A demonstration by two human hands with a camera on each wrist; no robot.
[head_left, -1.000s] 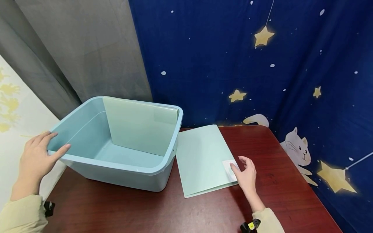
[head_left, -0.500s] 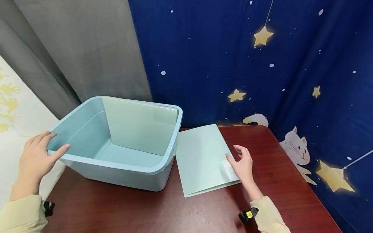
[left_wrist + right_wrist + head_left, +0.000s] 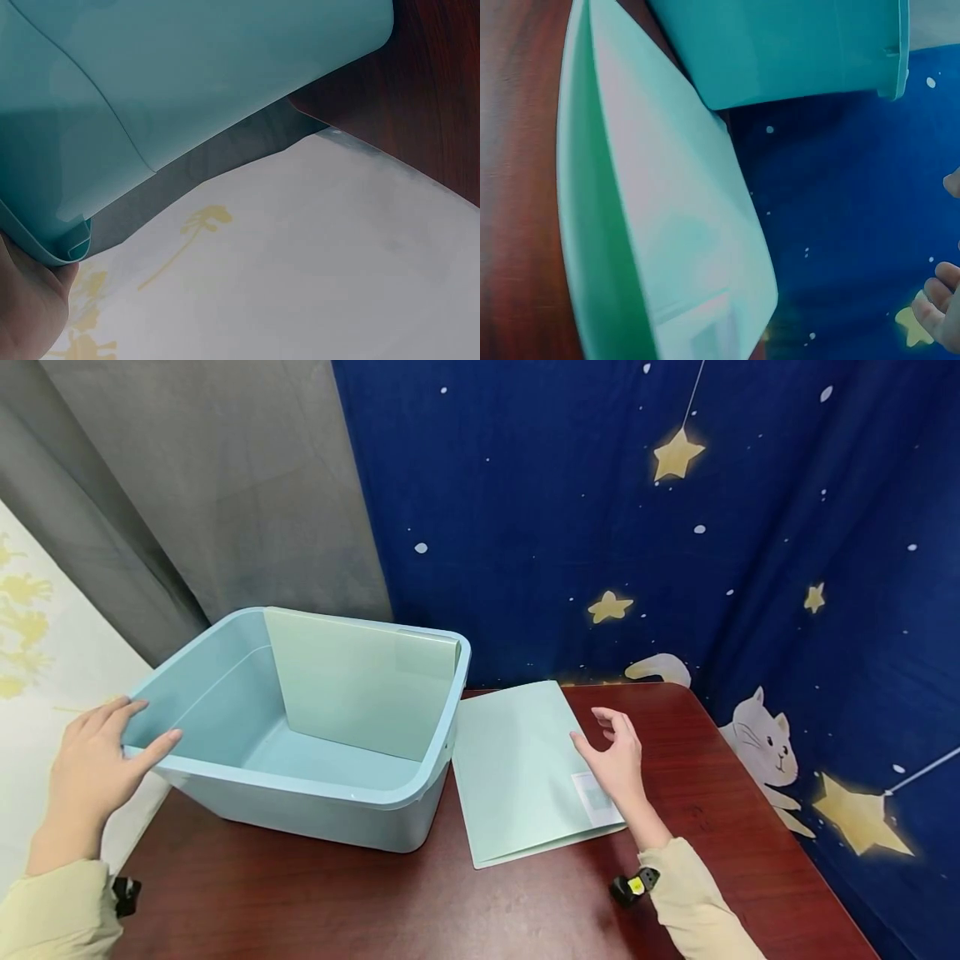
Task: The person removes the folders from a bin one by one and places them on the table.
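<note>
A light-blue plastic bin [image 3: 300, 822] stands on the table's left side. My left hand [image 3: 97, 764] grips its rim at the near left corner; in the left wrist view that hand [image 3: 30, 300] shows at the lower left, against the rim. Inside the bin a pale green folder [image 3: 360, 685] leans upright on the back wall. To the bin's right lies another pale green folder [image 3: 517, 768], with a white label [image 3: 596, 797] at its lower right and its near edge slightly parted. Over this folder's right edge is my right hand [image 3: 617, 756], fingers bent apart from the thumb, holding nothing.
The reddish-brown wooden table [image 3: 720, 860] extends right of the flat folder. Behind it hang a grey curtain [image 3: 225, 485] and a dark blue curtain [image 3: 525, 485] with stars and a cat. A white surface with yellow print [image 3: 45, 635] borders the left side.
My right hand has moved away from the near corner of the flat folder, farther back along its right edge, uncovering more of the label. The left hand and bin stay put.
</note>
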